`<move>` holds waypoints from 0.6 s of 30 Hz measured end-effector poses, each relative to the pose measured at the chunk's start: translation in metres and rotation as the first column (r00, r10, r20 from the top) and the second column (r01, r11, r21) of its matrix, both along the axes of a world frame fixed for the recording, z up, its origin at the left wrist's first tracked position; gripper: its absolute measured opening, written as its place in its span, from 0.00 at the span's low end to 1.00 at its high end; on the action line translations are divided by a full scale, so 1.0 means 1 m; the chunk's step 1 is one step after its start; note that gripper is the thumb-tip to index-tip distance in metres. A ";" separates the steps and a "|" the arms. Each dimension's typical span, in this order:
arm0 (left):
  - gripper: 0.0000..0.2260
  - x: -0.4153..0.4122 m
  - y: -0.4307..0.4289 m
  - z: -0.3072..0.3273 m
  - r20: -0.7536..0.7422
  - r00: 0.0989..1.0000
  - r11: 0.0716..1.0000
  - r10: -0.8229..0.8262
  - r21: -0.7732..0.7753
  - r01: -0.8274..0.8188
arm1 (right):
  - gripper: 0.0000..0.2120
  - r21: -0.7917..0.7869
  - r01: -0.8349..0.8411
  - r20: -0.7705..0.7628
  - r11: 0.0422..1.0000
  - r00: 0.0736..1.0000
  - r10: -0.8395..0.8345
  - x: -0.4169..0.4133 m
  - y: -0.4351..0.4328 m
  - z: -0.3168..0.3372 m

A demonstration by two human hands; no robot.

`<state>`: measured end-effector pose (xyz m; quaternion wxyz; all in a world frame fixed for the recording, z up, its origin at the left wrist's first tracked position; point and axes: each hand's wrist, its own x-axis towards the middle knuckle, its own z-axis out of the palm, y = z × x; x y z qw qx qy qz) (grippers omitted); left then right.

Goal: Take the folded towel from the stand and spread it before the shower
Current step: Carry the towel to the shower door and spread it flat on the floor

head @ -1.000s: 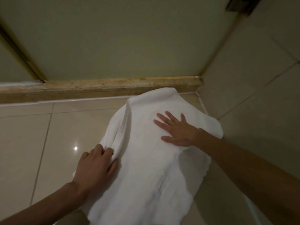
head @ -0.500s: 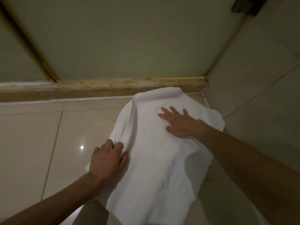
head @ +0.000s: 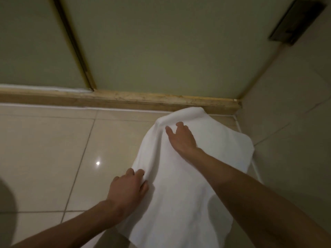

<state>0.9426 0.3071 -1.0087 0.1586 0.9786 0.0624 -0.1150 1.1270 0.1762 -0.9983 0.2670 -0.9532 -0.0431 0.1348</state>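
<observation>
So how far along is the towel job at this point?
Done: the towel is down on the floor tiles, its far edge at the shower threshold. In hand: the left hand grips its left edge; the right hand rests near the far corner. Left: a raised fold runs along that side, so it needs flattening out.

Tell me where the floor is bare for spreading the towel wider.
Bare tiles lie left of the towel, between the shower threshold and the left hand. Crowded on the right: the towel reaches the wall, the right hand on it.
</observation>
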 end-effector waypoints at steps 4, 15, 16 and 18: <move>0.09 -0.013 0.006 0.013 -0.057 0.998 0.981 -0.012 -0.192 0.000 | 0.34 0.119 0.088 -0.116 0.989 0.991 -0.074 0.007 0.033 0.009; 0.18 0.032 -0.002 0.011 -0.155 0.982 0.959 0.109 -0.243 -0.145 | 0.24 0.157 0.174 -0.091 0.972 0.983 -0.161 0.008 0.048 -0.019; 0.17 0.038 0.000 0.010 -0.169 0.977 0.937 0.128 -0.304 -0.175 | 0.22 0.212 0.201 -0.074 0.956 0.979 -0.189 0.007 0.047 -0.021; 0.15 0.047 0.002 0.010 -0.145 0.983 0.896 0.113 -0.413 -0.164 | 0.16 0.321 0.276 -0.057 0.906 0.960 -0.272 0.004 0.044 -0.021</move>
